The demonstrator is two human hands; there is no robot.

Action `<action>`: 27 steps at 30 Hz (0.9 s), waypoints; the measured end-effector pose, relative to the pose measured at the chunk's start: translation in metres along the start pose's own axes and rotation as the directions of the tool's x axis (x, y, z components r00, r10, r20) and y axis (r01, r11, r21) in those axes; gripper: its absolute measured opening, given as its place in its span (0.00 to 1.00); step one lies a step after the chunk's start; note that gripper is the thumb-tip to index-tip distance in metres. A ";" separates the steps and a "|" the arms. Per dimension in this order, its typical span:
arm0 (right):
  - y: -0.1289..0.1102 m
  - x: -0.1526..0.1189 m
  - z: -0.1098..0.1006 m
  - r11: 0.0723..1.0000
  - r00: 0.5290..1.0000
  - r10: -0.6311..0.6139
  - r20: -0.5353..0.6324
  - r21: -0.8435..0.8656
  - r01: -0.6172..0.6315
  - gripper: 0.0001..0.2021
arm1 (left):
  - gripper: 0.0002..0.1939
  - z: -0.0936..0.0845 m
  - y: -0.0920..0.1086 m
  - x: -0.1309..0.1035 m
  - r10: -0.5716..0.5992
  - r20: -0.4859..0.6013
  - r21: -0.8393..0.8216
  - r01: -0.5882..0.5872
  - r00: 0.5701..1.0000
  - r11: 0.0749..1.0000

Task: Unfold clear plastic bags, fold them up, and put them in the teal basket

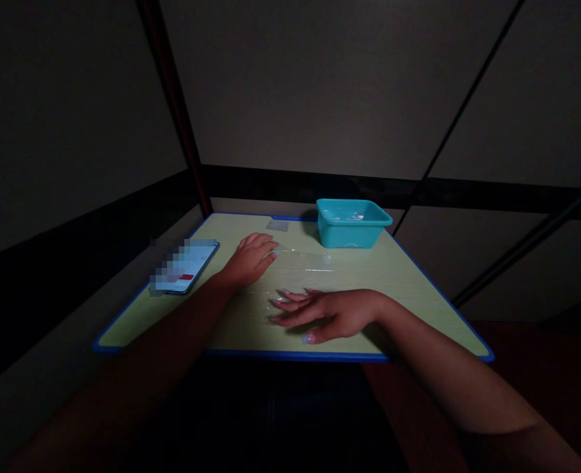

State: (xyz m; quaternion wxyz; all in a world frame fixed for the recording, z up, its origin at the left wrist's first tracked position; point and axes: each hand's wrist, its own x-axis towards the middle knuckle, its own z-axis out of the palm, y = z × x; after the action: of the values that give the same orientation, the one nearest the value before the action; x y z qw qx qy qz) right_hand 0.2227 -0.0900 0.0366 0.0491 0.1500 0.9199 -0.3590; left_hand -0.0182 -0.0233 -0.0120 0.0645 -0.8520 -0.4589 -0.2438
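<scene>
A clear, thin plastic sheet or bag (pixel 302 264) lies flat on the pale yellow-green table (pixel 398 279), faintly creased and hard to outline. My left hand (pixel 253 258) rests at its left side, palm down with the fingers stretched forward and to the right. Across the near part of the plastic lies my right hand (pixel 337 312), its fingers spread and pointing left. Neither hand grips anything that I can see.
Toward the back right of the table stands a turquoise plastic basket (pixel 352 235) with something clear and shiny inside. At the left edge lies a phone (pixel 192 266), its screen lit and partly pixelated. A small greyish square (pixel 277 225) lies near the back edge. Walls rise behind and left.
</scene>
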 end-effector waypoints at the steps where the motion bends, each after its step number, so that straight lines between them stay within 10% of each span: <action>1: -0.002 -0.001 0.000 1.000 0.999 0.001 0.041 -0.010 -0.001 0.26 | 0.21 0.000 -0.002 0.000 0.011 -0.016 -0.018 -0.011 1.000 1.000; 16: 0.003 0.006 0.005 0.996 0.996 0.066 0.058 -0.069 -0.062 0.22 | 0.21 0.003 -0.006 -0.002 0.024 -0.117 -0.153 -0.042 0.993 0.987; 27: 0.026 0.013 0.002 0.973 0.975 0.070 -0.211 0.228 -0.021 0.22 | 0.17 -0.003 0.002 0.003 -0.039 -0.046 -0.384 0.018 0.998 0.923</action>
State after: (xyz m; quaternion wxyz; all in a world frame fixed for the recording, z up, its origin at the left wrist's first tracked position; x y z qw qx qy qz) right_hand 0.2182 -0.0699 0.0161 -0.0610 0.2141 0.8696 -0.4408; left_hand -0.0165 -0.0228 -0.0077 -0.0946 -0.8345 -0.4131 -0.3523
